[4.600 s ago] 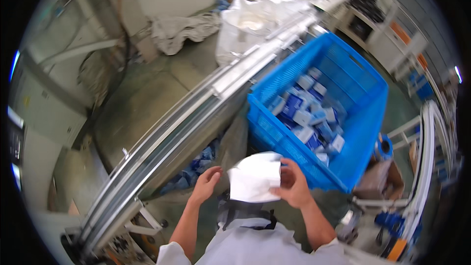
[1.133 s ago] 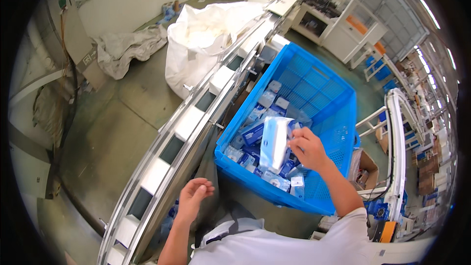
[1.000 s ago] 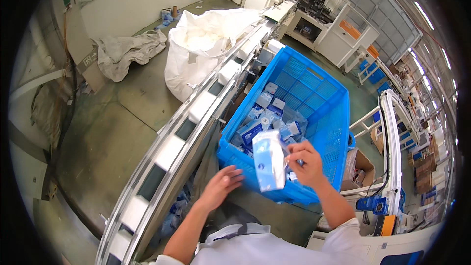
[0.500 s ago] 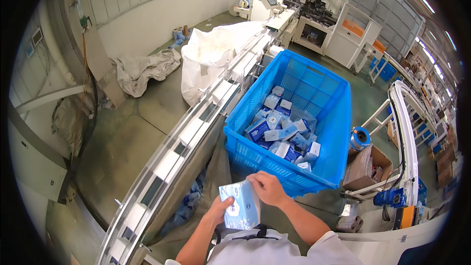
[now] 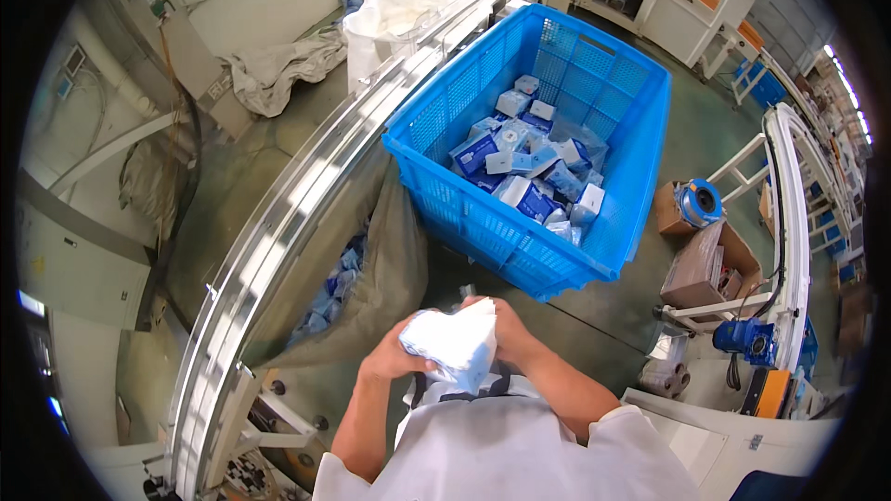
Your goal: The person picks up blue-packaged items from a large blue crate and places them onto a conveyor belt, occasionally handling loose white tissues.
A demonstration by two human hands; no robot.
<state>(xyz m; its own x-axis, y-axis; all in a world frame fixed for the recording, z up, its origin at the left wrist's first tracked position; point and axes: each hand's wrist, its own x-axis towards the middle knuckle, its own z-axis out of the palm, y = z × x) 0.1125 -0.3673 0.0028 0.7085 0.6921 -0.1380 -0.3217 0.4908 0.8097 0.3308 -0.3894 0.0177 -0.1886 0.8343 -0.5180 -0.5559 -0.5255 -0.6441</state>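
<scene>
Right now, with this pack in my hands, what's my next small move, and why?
Perhaps steady the white-and-blue pack with your left hand and pull gently with your right hand: both hands hold it, and what looks like clear film sticks up beside the right.

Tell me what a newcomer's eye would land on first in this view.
Probably the big blue crate at centre, with blue and white packs jumbled inside. Next, the bright white and pale-blue pack at lower centre, held between the left grip and the right grip. Then the long conveyor, running from lower left towards the top, left of the crate.
</scene>
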